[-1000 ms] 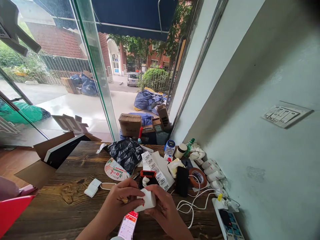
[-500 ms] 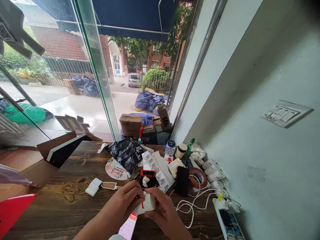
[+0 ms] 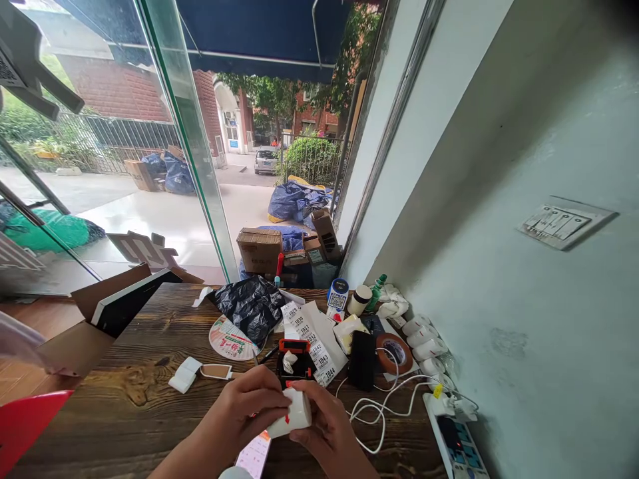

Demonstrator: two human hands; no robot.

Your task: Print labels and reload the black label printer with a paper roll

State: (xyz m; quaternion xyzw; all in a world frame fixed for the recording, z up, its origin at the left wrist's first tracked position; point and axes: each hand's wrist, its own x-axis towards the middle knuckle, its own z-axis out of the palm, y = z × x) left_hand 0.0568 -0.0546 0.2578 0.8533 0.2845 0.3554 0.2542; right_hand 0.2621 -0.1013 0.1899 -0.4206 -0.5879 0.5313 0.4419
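Two hands are holding one small white roll above the near edge of the wooden table.

The left hand [image 3: 249, 406] is coming in from the lower left with bent fingers and is closing on the left side of the white roll [image 3: 294, 414]; the right hand [image 3: 327, 432] is cupping it from below and from the right, with the thumb lying on top. Both grips are clamped on the roll, which is showing a small red mark. It is hanging just over a phone [image 3: 254, 454] on the table [image 3: 130, 412], near the black and orange device [image 3: 294, 359] and the white cable [image 3: 379, 412].
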